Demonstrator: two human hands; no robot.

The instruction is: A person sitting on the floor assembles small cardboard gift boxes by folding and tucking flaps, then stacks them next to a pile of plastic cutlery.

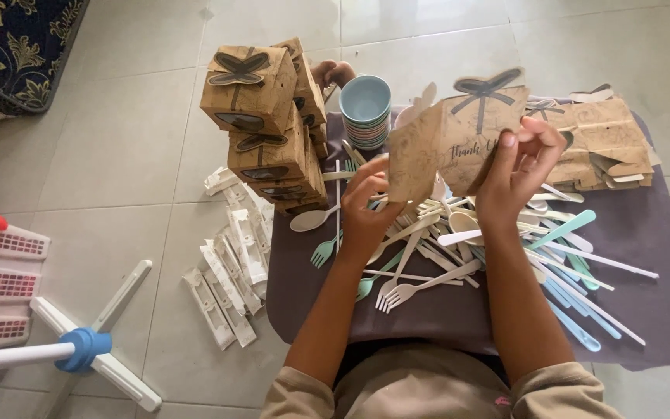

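Both hands, left hand (366,203) and right hand (523,164), gripped the brown kraft-paper butterfly-printed gift box (453,140) between them, its long axis seemingly running left-right above scattered pastel plastic cutlery (428,268).

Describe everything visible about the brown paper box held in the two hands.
The paper box is brown kraft card, still partly flat and not yet closed, held tilted above the plastic cutlery. A dark printed ribbon runs up one face to a bow-shaped cutout tab at its top edge, with script lettering below. The left hand grips its lower left corner; the right hand pinches its right side. Nothing else touches it.
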